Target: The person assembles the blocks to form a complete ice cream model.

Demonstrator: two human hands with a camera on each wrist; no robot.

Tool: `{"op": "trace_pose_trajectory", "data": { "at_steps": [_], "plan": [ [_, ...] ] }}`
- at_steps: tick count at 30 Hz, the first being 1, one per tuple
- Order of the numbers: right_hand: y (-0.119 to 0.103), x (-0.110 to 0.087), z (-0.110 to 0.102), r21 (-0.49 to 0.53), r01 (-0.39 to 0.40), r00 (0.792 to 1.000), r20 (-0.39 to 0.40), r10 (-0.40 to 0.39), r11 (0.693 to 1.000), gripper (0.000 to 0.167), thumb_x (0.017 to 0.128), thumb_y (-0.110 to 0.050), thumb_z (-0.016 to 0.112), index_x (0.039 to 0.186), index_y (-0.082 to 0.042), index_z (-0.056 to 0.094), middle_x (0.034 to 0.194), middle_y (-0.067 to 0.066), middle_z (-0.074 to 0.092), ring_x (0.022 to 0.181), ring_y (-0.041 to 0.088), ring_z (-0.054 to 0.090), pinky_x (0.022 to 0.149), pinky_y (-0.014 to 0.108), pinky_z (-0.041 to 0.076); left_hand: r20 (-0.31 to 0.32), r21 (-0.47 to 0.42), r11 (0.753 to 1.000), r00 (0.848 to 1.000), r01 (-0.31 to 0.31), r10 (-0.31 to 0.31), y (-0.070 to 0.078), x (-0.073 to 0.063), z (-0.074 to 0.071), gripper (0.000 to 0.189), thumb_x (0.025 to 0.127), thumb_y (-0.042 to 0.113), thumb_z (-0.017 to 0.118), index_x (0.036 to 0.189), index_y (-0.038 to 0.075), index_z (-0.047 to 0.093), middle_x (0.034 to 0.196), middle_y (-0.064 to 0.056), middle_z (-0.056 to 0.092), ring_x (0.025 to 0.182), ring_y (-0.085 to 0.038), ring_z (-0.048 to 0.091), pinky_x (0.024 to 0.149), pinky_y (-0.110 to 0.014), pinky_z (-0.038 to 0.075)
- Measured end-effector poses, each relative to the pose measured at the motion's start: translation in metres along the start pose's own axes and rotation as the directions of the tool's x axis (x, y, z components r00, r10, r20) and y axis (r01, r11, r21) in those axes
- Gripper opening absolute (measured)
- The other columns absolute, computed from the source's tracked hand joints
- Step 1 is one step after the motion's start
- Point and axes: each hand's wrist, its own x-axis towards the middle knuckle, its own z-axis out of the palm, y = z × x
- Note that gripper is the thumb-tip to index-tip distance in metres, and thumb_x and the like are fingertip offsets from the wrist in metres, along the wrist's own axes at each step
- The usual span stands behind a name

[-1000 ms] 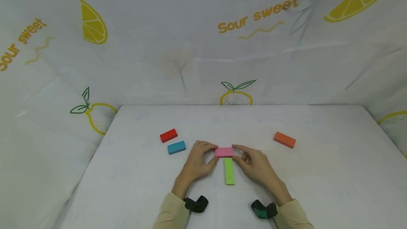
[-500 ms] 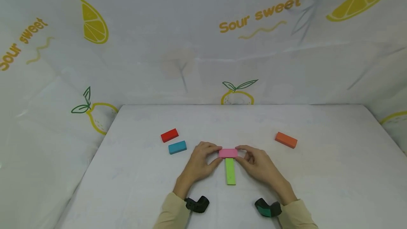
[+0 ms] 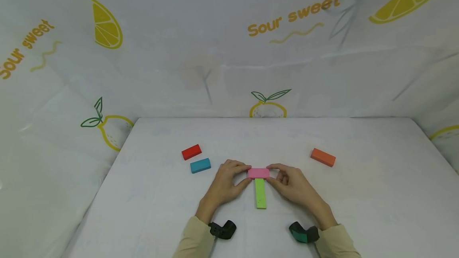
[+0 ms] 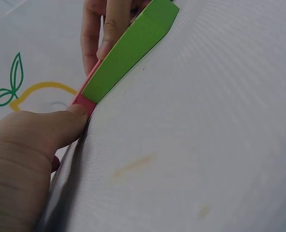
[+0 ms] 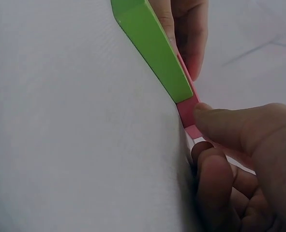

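A pink block (image 3: 258, 173) lies crosswise at the far end of a light green block (image 3: 260, 193), so the two form a T on the white table. My left hand (image 3: 226, 182) pinches the pink block's left end between thumb and forefinger. At its right end my right hand (image 3: 292, 184) pinches it the same way, the other fingers curled under. In the left wrist view the green block (image 4: 128, 55) meets the pink block (image 4: 84, 102) close by my thumb. The right wrist view has the pink block (image 5: 188, 112) against the green block's end, beside the right thumb.
A red block (image 3: 191, 152) and a blue block (image 3: 200, 165) lie to the left of my hands. Off to the right is an orange block (image 3: 323, 157). Behind the table (image 3: 150, 210) hangs a white sheet with lemon prints. A black device is strapped at each wrist.
Both hands have shifted the pink block slightly right and a little nearer, so it now sits centred over the green block's end. The other blocks have stayed where they were.
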Motion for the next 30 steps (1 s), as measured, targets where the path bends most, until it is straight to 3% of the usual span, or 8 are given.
{"op": "trace_pose_trajectory", "data": {
  "at_steps": [5,17,30],
  "plan": [
    [0.0002,-0.0004,-0.0003,0.0,0.002,1.0,-0.002,-0.002,1.0,0.034,0.093,-0.016,0.075,0.123,-0.002,0.069,0.067,-0.005,0.056,0.054,0.0,0.044,0.05,0.018,0.037,-0.005,-0.001,1.0,1.0,-0.007,0.007,0.0,-0.0001,0.0003,0.033,0.091,0.025,0.077,0.122,0.015,0.075,0.117,0.002,0.074,0.113,-0.015,0.063,0.098,-0.039,0.052],
    [0.0013,-0.001,-0.0021,0.035,-0.012,1.0,0.022,0.012,0.999,0.038,0.093,-0.018,0.075,0.127,-0.002,0.068,0.065,-0.005,0.055,0.05,0.001,0.044,0.048,0.018,0.036,0.028,-0.042,0.998,0.998,0.048,-0.047,0.0,-0.0005,-0.0012,0.035,0.094,0.029,0.074,0.126,0.016,0.073,0.121,0.001,0.074,0.118,-0.016,0.062,0.103,-0.041,0.051],
    [0.0031,-0.0022,-0.0074,0.063,-0.019,0.998,0.056,0.016,0.998,0.04,0.095,-0.02,0.073,0.13,-0.003,0.066,0.067,-0.003,0.058,0.044,0.004,0.048,0.046,0.02,0.041,0.034,-0.049,0.997,0.997,0.067,-0.065,0.0004,-0.0007,-0.0011,0.034,0.094,0.028,0.074,0.126,0.017,0.073,0.122,0.002,0.073,0.118,-0.015,0.061,0.103,-0.04,0.051]
  ]
}}
